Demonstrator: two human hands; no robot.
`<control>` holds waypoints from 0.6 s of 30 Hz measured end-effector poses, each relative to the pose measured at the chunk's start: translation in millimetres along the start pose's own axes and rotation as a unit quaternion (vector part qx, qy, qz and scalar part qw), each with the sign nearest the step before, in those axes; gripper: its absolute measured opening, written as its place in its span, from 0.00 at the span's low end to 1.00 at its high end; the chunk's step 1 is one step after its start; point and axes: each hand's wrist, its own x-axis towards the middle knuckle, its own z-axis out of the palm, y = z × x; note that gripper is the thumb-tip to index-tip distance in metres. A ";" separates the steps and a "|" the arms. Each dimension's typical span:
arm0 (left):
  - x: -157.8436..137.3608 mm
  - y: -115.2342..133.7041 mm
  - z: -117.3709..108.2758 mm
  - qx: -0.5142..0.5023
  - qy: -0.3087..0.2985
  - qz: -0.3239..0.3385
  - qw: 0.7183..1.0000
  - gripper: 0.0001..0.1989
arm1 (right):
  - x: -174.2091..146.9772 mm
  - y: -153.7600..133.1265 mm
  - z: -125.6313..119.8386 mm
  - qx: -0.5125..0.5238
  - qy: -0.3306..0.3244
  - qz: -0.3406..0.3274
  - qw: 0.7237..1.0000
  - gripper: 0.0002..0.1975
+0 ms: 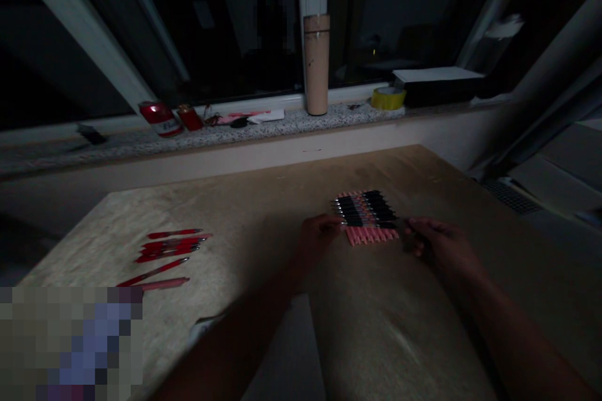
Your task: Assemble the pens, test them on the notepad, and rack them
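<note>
Black pens (pixel 367 208) lie crosswise over pink pens (pixel 372 236) on tabletop (pixel 263 200), probably to keep rows even; left hand (pixel 320 232), right hand (pixel 442 243) flank them, fingers curled, grip can't tell.

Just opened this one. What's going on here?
A person is handling pens at a dimly lit table. The left hand is at the left ends of a row of black pens, which lies crosswise over a row of pink pens. The right hand is near their right ends, fingers bent; whether either hand grips a pen is too dark to tell. A loose group of red pens lies apart, on the left.
</note>
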 end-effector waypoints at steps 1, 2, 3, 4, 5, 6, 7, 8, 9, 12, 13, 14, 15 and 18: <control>0.0 -0.6 -0.4 0.008 -0.002 -0.003 1.000 0.14 | 0.4 0.6 -0.1 0.002 -0.005 -0.004 1.000 0.14; -0.1 -1.2 -0.7 0.015 -0.004 -0.006 1.000 0.14 | 0.6 1.1 -0.2 -0.007 -0.005 -0.008 1.000 0.14; -0.2 -2.0 -0.9 0.019 -0.008 -0.009 1.000 0.14 | 0.7 1.5 -0.4 -0.025 -0.001 -0.012 1.000 0.14; -0.2 -2.9 -0.9 0.021 -0.011 -0.010 1.000 0.15 | 0.9 1.9 -0.7 -0.050 0.003 -0.018 0.999 0.15; -0.2 -3.8 -0.8 0.022 -0.015 -0.012 1.000 0.15 | 1.1 2.3 -1.0 -0.078 0.009 -0.026 0.997 0.16; -0.2 -4.7 -0.6 0.023 -0.018 -0.012 1.000 0.15 | 1.4 2.9 -1.5 -0.105 0.015 -0.036 0.994 0.16; -0.1 -5.6 -0.3 0.026 -0.020 -0.012 0.999 0.15 | 1.9 3.5 -2.1 -0.129 0.017 -0.046 0.990 0.17; 0.0 -6.3 0.1 0.033 -0.022 -0.012 0.999 0.14 | 2.6 4.3 -2.7 -0.149 0.015 -0.054 0.987 0.18; 0.0 -6.9 0.5 0.043 -0.026 -0.012 0.999 0.14 | 3.4 5.0 -3.3 -0.166 0.011 -0.059 0.984 0.19; -0.1 -7.6 1.7 0.075 -0.033 -0.007 0.997 0.13 | 6.5 7.1 -4.9 -0.198 0.004 -0.058 0.979 0.20; -0.2 -7.6 2.0 0.084 -0.037 -0.003 0.996 0.13 | 7.6 7.7 -5.2 -0.206 0.004 -0.056 0.977 0.21; -0.3 -7.7 2.2 0.094 -0.041 0.001 0.995 0.13 | 8.5 8.4 -5.4 -0.213 0.005 -0.054 0.975 0.21; -0.2 -7.7 2.4 0.105 -0.046 0.005 0.993 0.13 | 9.4 9.1 -5.5 -0.217 0.006 -0.051 0.975 0.21; 0.3 -7.9 2.9 0.145 -0.051 0.003 0.988 0.14 | 11.7 12.0 -5.6 -0.205 0.019 -0.053 0.977 0.19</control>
